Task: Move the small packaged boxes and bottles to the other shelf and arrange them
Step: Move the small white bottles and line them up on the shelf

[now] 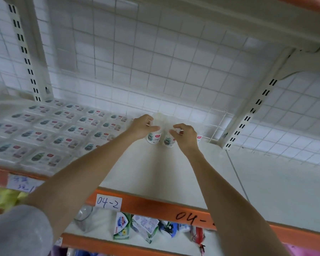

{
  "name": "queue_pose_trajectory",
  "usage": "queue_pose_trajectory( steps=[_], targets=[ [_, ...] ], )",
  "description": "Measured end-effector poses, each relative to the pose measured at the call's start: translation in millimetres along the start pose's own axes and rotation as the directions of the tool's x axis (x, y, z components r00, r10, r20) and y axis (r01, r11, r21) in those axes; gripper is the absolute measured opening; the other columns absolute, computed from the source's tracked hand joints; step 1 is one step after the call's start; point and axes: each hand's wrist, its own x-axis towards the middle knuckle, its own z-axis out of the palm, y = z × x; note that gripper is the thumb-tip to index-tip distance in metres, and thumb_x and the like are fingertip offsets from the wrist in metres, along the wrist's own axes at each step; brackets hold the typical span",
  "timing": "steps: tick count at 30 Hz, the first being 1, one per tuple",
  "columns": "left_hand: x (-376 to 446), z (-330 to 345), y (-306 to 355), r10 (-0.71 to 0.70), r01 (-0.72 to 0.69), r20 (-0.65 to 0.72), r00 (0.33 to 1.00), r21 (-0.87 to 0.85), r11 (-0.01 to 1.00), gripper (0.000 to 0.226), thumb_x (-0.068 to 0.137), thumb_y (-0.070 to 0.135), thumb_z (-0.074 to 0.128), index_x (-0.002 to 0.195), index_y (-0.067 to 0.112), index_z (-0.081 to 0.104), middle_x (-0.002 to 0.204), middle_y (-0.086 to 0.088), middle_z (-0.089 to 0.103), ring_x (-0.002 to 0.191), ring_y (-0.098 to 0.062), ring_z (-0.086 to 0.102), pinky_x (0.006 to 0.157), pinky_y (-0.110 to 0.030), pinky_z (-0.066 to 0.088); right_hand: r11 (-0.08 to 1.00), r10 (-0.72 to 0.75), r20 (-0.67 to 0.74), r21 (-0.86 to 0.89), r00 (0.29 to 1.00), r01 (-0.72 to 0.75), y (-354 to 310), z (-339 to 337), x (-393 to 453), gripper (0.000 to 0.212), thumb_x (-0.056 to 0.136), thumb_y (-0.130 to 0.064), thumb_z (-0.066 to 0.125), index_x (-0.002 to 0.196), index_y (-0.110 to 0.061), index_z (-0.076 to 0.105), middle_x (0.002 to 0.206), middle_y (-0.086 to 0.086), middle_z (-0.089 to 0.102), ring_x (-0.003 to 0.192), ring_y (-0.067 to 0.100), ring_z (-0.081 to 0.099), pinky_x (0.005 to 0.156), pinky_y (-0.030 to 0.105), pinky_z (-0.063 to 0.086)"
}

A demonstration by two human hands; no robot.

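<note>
**Both hands on the bottles at the back of the shelf**

Only the head cam here, so one view to go through.

I've got both arms stretched out over the white shelf (174, 172). My left hand (143, 127) is curled around the top of the left bottle (153, 138), fingers pinched in on it. My right hand (184, 134) is doing the same on the right bottle (168, 141), thumb and fingers closed on the upper part. The two bottles stand upright, just beside each other, right up against the wire grid back panel (155, 61). They're white with a green graphic and a small red mark on the label; the text is too blurry to read. There's a sliver of a third bottle (199, 138) peeking out behind my right wrist, can't tell much about it.

To the left on the same shelf, the flat packaged boxes (50, 130) lie in tidy rows, labels up, filling that whole side up to the front edge. The nearest ones sit just beside my left forearm.

The orange front rail (155, 206) has a paper tag reading "04-2" (108, 202) and more handwriting on the rail itself further right. Below it, the lower shelf has some mixed packets (137, 228) lying loose.
</note>
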Motion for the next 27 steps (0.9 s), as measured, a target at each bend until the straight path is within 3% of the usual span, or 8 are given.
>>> queue_pose_trajectory(
  steps=[5,8,14,20,22,24,27],
  targets=[
    [-1.0,-0.5,-4.0,0.007,-0.005,0.023,1.000,-0.050,0.999,0.057,0.084,0.033,0.065,0.131,0.011,0.043,0.130,-0.008,0.051,0.115,-0.020,0.050,0.084,-0.024,0.038,0.998,0.065,0.036,0.015,0.997,-0.065,-6.8,-6.7,-0.7,0.029,0.092,-0.026,0.055,0.118,-0.014,0.061,0.129,0.007,0.055,0.102,0.020,0.059,0.082,0.020,0.040],
    [-0.4,-0.2,-4.9,0.022,-0.022,0.006,1.000,-0.073,0.997,0.059,0.083,0.028,0.066,0.134,0.010,0.041,0.132,-0.011,0.050,0.116,-0.022,0.051,0.088,-0.025,0.039,0.995,0.077,0.036,0.063,0.996,-0.080,-8.9,-10.5,-1.3,0.034,0.094,-0.021,0.052,0.126,-0.013,0.056,0.133,0.007,0.050,0.087,0.016,0.055,0.071,0.013,0.035],
    [4.7,-0.7,-5.0,0.051,-0.051,-0.022,0.998,0.003,0.999,0.047,0.082,0.024,0.068,0.122,0.004,0.052,0.126,-0.012,0.055,0.112,-0.024,0.055,0.093,-0.030,0.042,0.998,0.053,0.025,0.034,0.998,-0.054,-5.8,-5.3,-2.0,0.025,0.090,-0.015,0.058,0.114,-0.011,0.063,0.123,0.010,0.057,0.090,0.026,0.066,0.072,0.020,0.043],
    [6.6,1.9,-7.4,0.045,-0.046,-0.023,0.999,-0.023,0.999,0.048,0.083,0.026,0.066,0.124,0.007,0.051,0.127,-0.010,0.055,0.112,-0.022,0.054,0.086,-0.024,0.039,0.999,0.035,0.018,0.031,0.999,-0.035,-0.3,-1.2,-1.0,0.025,0.090,-0.021,0.059,0.113,-0.013,0.061,0.125,0.010,0.052,0.067,0.004,0.055,0.057,0.007,0.038],
    [3.1,-0.2,-5.6,0.038,-0.038,-0.015,0.999,-0.023,0.999,0.054,0.085,0.032,0.064,0.130,0.010,0.046,0.130,-0.009,0.052,0.115,-0.021,0.052,0.087,-0.025,0.038,0.999,0.021,0.038,0.045,0.999,-0.023,-5.1,-6.7,-6.7,0.031,0.091,-0.025,0.057,0.121,-0.015,0.056,0.131,0.009,0.046,0.074,0.006,0.055,0.068,0.009,0.041],
    [-5.9,-7.6,-0.2,0.047,-0.047,-0.032,0.998,-0.008,0.999,0.056,0.085,0.035,0.062,0.133,0.011,0.043,0.131,-0.008,0.050,0.115,-0.021,0.051,0.087,-0.025,0.037,0.997,-0.006,0.042,0.075,0.999,0.003,-11.7,-18.1,-17.3,0.037,0.092,-0.027,0.056,0.127,-0.016,0.052,0.135,0.008,0.042,0.101,0.018,0.055,0.090,0.020,0.040],
    [-31.8,-28.1,3.8,0.200,-0.182,-0.082,0.976,0.188,0.965,0.050,0.086,0.033,0.061,0.129,0.011,0.045,0.127,-0.009,0.050,0.114,-0.023,0.051,0.090,-0.027,0.038,0.991,-0.128,0.051,-0.022,0.991,0.129,-15.1,-43.7,-47.4,0.036,0.092,-0.028,0.056,0.125,-0.016,0.053,0.132,0.005,0.048,0.119,0.020,0.048,0.096,0.023,0.036]
  ],
)
